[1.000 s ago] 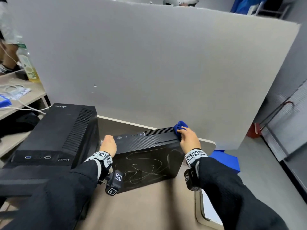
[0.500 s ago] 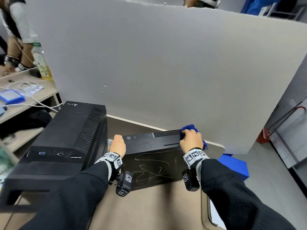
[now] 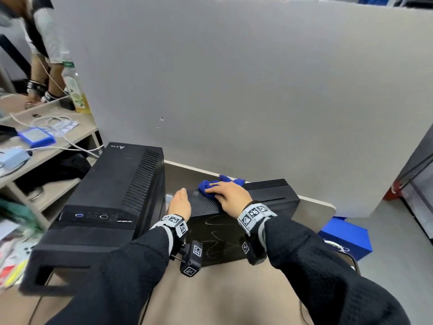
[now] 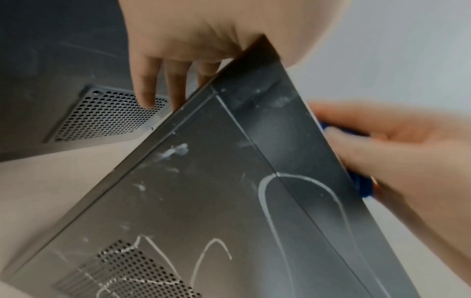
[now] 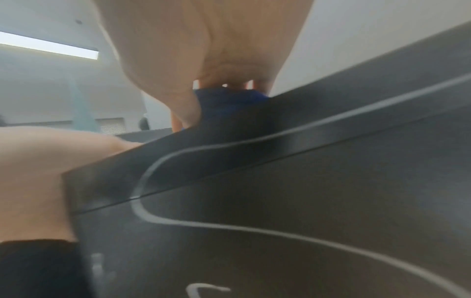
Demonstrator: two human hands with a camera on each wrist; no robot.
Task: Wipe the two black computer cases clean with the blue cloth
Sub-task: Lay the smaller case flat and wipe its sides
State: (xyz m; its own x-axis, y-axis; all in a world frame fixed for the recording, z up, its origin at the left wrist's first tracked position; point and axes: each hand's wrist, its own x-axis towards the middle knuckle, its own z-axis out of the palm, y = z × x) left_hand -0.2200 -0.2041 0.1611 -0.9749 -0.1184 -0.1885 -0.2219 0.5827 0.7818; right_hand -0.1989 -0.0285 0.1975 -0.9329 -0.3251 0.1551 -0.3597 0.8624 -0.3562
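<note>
A small black case (image 3: pixel 264 198) lies on the tan table (image 3: pixel 222 292), with white scribbles (image 3: pixel 214 233) on its near side. Beside it at the left stands a larger black tower case (image 3: pixel 110 198). My right hand (image 3: pixel 230 195) lies flat on the blue cloth (image 3: pixel 207 185) and presses it onto the small case's top, near the left end. My left hand (image 3: pixel 180 204) rests on that end's corner. In the left wrist view its fingers (image 4: pixel 146 86) hang straight down the end face. The cloth (image 5: pixel 229 108) shows bunched under my right palm.
A tall grey board (image 3: pixel 234 90) stands right behind both cases. At the right, a blue box (image 3: pixel 346 238) sits below the table's edge. The side desk (image 3: pixel 54 139) at the left holds cables, a blue device and a bottle, and another person stands there.
My right hand has slid the cloth leftward along the small case's top, from the right end to near the left end. The left hand has stayed on the left corner.
</note>
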